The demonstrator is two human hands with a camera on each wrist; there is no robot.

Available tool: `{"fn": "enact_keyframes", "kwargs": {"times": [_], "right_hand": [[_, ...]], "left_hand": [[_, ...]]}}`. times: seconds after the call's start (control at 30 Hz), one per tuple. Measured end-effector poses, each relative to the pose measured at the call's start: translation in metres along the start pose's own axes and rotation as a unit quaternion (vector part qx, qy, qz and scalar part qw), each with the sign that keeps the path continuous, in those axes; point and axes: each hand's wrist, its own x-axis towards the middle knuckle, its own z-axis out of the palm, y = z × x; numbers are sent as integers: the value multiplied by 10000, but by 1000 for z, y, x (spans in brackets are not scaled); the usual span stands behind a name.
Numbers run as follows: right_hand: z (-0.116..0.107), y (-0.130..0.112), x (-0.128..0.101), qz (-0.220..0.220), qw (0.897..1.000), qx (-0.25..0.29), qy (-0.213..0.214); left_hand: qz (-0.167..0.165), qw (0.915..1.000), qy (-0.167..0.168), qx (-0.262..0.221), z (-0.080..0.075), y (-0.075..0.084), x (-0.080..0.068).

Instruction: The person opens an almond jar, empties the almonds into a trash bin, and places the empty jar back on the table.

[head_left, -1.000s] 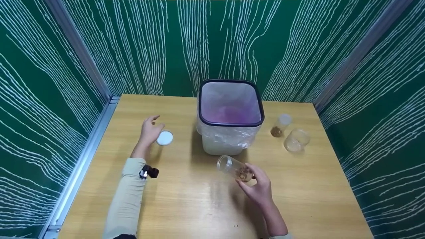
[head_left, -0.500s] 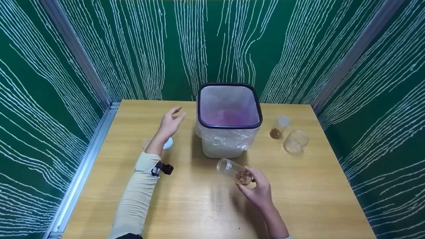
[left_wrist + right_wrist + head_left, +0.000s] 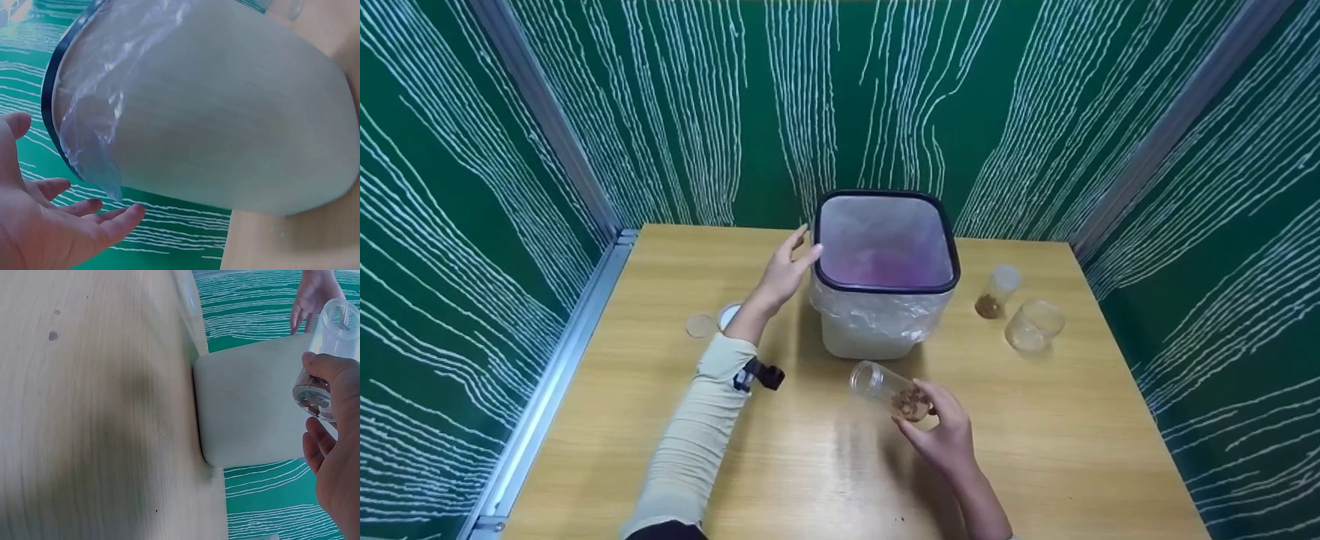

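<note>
A square bin (image 3: 885,330) with a black rim and a clear plastic liner stands at the table's middle back; its side fills the left wrist view (image 3: 225,124). My left hand (image 3: 787,271) reaches with straight fingers to the bin's left rim, about touching it, and holds nothing (image 3: 50,225). My right hand (image 3: 937,431) grips the bottom end of a clear open jar (image 3: 889,390) with brown bits inside, tilted with its mouth up toward the bin. The right wrist view shows that jar (image 3: 329,354) in my fingers, in front of the bin (image 3: 247,410).
A white lid (image 3: 726,315) and a clear lid (image 3: 699,325) lie on the wooden table (image 3: 810,465) left of the bin. Right of the bin stand a small capped jar with brown contents (image 3: 996,292) and a clear jar (image 3: 1033,327). Green patterned walls enclose the table.
My left hand left the white lid and moved right and back to the bin's left rim. The right hand with the jar stayed almost in place.
</note>
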Motion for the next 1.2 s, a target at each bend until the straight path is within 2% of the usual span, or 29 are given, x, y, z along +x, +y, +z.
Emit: {"fn": "enact_keyframes", "kwargs": {"times": [0.13, 0.47, 0.6, 0.7, 0.83, 0.93, 1.07, 1.2], "right_hand": [[1, 0, 1, 81, 10000, 20, -2], [-3, 0, -2, 192, 9998, -35, -47], [-5, 1, -3, 231, 9997, -18, -112], [-5, 2, -2, 240, 9996, -8, -138], [-6, 3, 5, 93, 9999, -48, -87], [-8, 2, 13, 18, 10000, -82, 20], [-10, 0, 24, 17, 9998, -46, 181], [-15, -2, 31, -3, 9993, -27, 384]], "left_hand": [[227, 9996, -154, -101, 4, 3, 6], [232, 9989, -273, 302, 14, 7, 9], [267, 9981, -222, 505, 18, 4, 11], [308, 9986, -142, 418, 21, 2, 14], [205, 9994, -83, 280, 22, 1, 17], [254, 9991, 8, 352, 23, 2, 18], [506, 9973, 235, 476, 26, 2, 18], [377, 9977, 213, 518, 29, -4, 15]]}}
